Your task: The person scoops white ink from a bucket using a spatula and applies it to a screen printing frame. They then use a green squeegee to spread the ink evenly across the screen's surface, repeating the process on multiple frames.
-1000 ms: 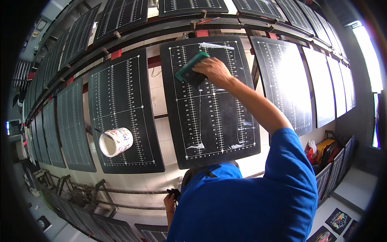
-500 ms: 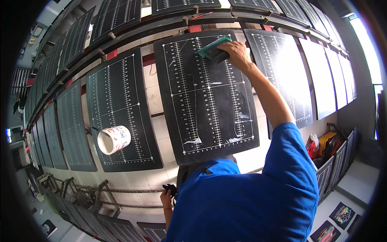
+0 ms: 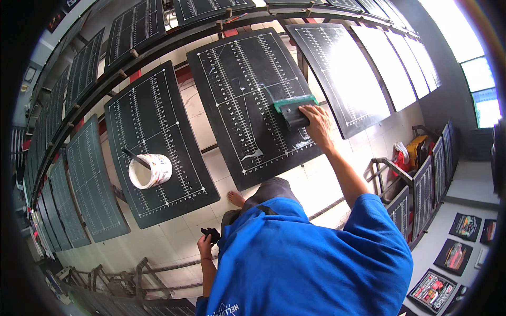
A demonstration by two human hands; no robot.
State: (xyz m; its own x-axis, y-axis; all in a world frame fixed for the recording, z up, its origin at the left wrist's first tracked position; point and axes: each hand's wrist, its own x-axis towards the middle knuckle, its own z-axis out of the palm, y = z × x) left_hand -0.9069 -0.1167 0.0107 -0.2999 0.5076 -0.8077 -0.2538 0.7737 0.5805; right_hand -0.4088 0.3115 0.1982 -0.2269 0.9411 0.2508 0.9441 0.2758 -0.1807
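My right hand (image 3: pixel 320 127) is closed around the black handle of a squeegee (image 3: pixel 291 114) with a green blade. The blade lies across the lower right of a dark printing board (image 3: pixel 213 113) marked with white ruled scales. White smears (image 3: pixel 252 154) show near the board's near edge, and a thin pale streak lies just above the blade. Low at my left side, my left hand (image 3: pixel 204 246) is closed on a small black object (image 3: pixel 211 234), whose kind I cannot make out.
A white bucket (image 3: pixel 157 169) with a dark stick in it stands on the neighbouring left board (image 3: pixel 132 116). More boards line up on both sides and beyond a dark rail (image 3: pixel 179 39). At right are a metal rack (image 3: pixel 377 176) and a red bag (image 3: pixel 401 158).
My right hand has drawn the squeegee from the board's far end toward me, down its right part. My left hand still holds the black object. The whole view has shifted and tilted.
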